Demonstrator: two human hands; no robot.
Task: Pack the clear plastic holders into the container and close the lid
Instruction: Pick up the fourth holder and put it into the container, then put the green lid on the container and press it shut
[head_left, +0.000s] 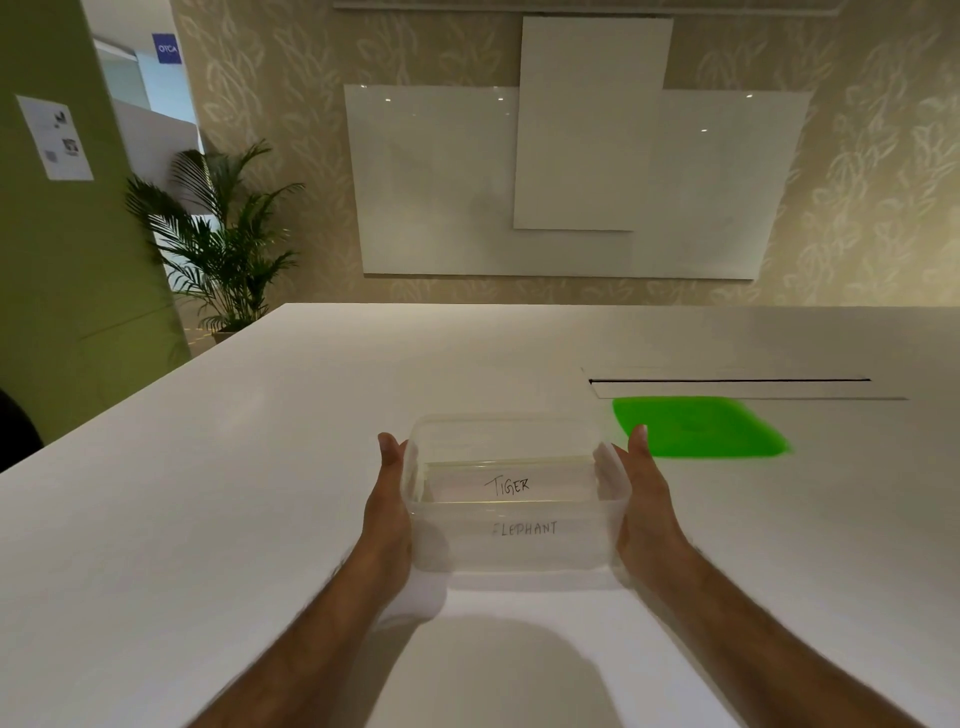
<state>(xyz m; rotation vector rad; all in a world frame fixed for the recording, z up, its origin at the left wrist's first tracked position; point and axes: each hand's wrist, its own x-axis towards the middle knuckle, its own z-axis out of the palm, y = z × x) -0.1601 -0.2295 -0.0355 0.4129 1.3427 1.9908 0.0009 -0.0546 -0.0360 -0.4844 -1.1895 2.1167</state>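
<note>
Container (511, 551): a clear plastic tub, lid off, standing on the table (260, 467) just in front of the person; its walls are see-through and slightly blurred at the far rim.
Holders (511, 480): clear plastic sign holders lie inside the container; one bears a slip lettered TIGER, seen through the open top; another slip, lettered ELEPHANT, reads through the near wall, lower down; how many holders there are in all I cannot tell.
Left hand (387, 512): pressed flat against the container's left wall; fingers straight and together, pointing away from the person; thumb up at the rim — a flat-palmed hold, not a curled grip.
Right hand (641, 499): mirrors it on the right wall; fingers straight, tips reaching past the container's far corner; palm against the plastic.
Between the hands: the container is squeezed from both sides; whether it is lifted or resting on the table I cannot tell.
Lid (696, 426): bright green, lying flat on the table to the right of and beyond the container, near the right fingertips but apart from the tub.
Table: white; a long dark slot (727, 381) runs across it just behind the lid.
Wall: whiteboards (571, 182) hang on patterned wallpaper — a potted palm (223, 244) stands at the left beside a green pillar.
</note>
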